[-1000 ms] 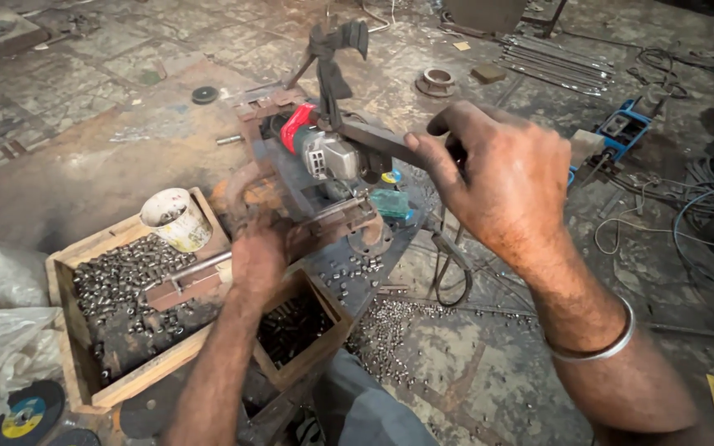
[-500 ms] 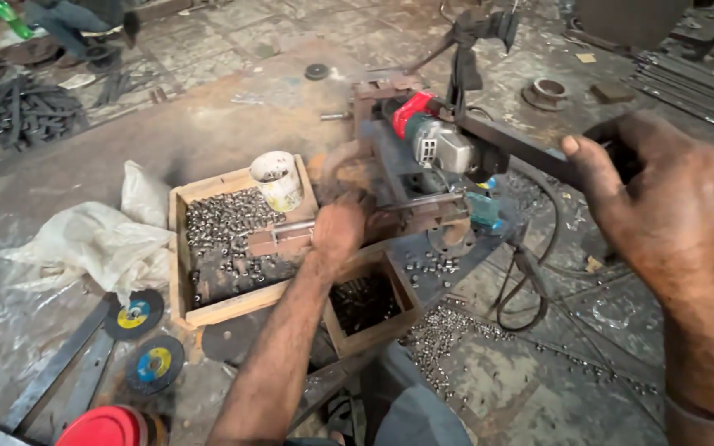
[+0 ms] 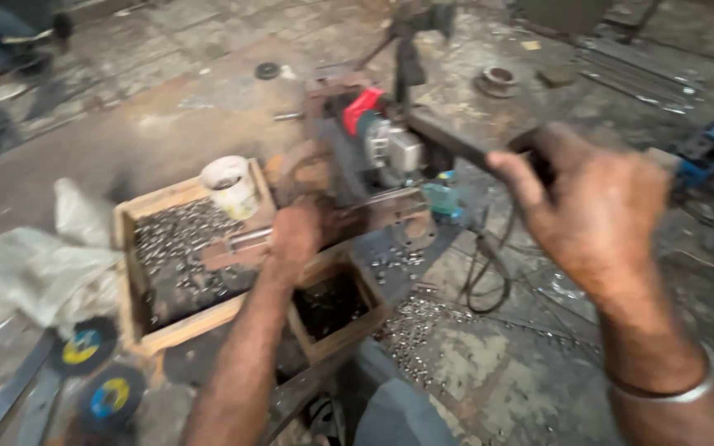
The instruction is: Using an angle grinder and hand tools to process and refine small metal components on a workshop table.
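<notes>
A cut-off machine [image 3: 373, 153] with a red and grey motor stands on the workshop floor. My right hand [image 3: 597, 211] is closed around the black grip of its long lever handle [image 3: 456, 144]. My left hand [image 3: 293, 235] rests at the machine's rusty vise, gripping a metal rod [image 3: 245, 241] that lies across a wooden tray. The picture is blurred by motion, so what sits under the blade is not clear.
A wooden tray [image 3: 138, 330] of small cut metal pieces holds a white cup [image 3: 230, 186]. A smaller wooden box [image 3: 357, 326] sits below the vise. More metal pieces [image 3: 415, 326] lie loose on the floor, with a white bag [image 3: 26, 272], two cutting discs [image 3: 97, 372] and a black cable [image 3: 485, 285].
The view has swung, so the machine and trays shifted in the picture. My right hand stays on the lever handle and my left hand stays at the vise.
</notes>
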